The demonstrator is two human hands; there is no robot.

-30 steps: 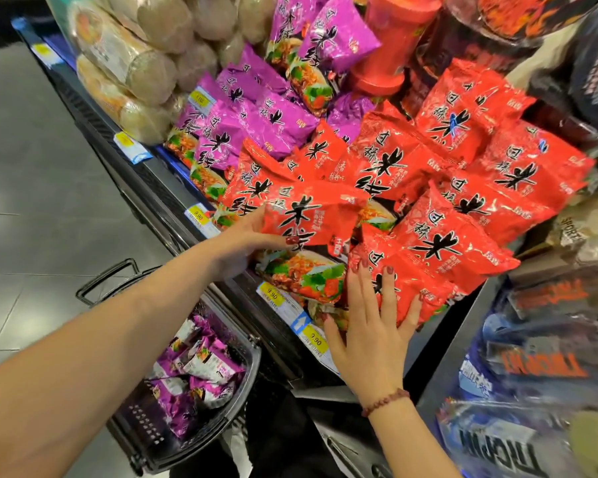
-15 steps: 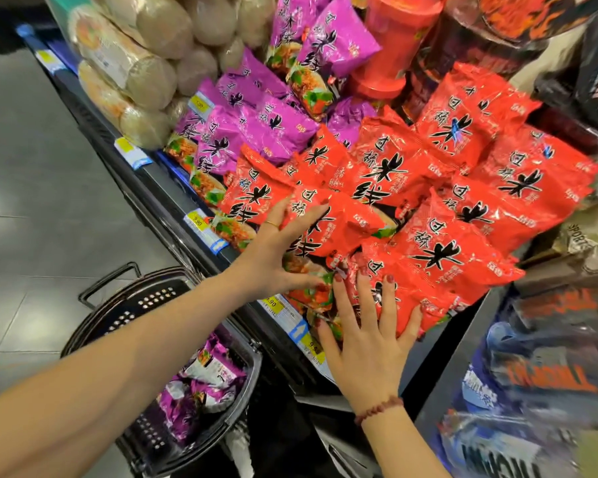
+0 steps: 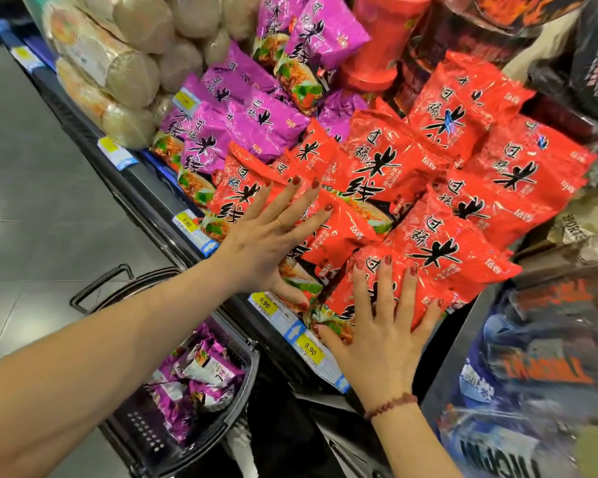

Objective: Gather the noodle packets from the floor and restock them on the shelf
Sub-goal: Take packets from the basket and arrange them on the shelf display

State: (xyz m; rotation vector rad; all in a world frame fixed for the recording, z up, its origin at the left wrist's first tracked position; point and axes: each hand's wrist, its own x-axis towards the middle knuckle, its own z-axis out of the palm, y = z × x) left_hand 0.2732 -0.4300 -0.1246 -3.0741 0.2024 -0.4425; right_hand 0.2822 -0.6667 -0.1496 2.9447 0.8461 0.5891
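Red noodle packets [image 3: 428,174] lie heaped on the shelf [image 3: 145,198], with purple noodle packets [image 3: 242,122] stacked to their left. My left hand [image 3: 270,239] lies flat with spread fingers on the front red packets. My right hand [image 3: 377,326] presses flat on a red packet [image 3: 370,281] at the shelf's front edge. A black basket [image 3: 249,374] on the floor below holds several more purple packets [image 3: 194,384].
Wrapped beige noodle rolls [image 3: 118,63] fill the shelf's left end. Red cup tubs [image 3: 390,39] stand behind the packets. Dark blue packs [image 3: 532,374] hang on the right. Yellow price tags [image 3: 309,346] line the shelf rail. Grey tiled floor [image 3: 32,201] stretches left.
My left hand let go of the red packet it held and now lies flat on the pile. My right hand stays pressed on the front packet.
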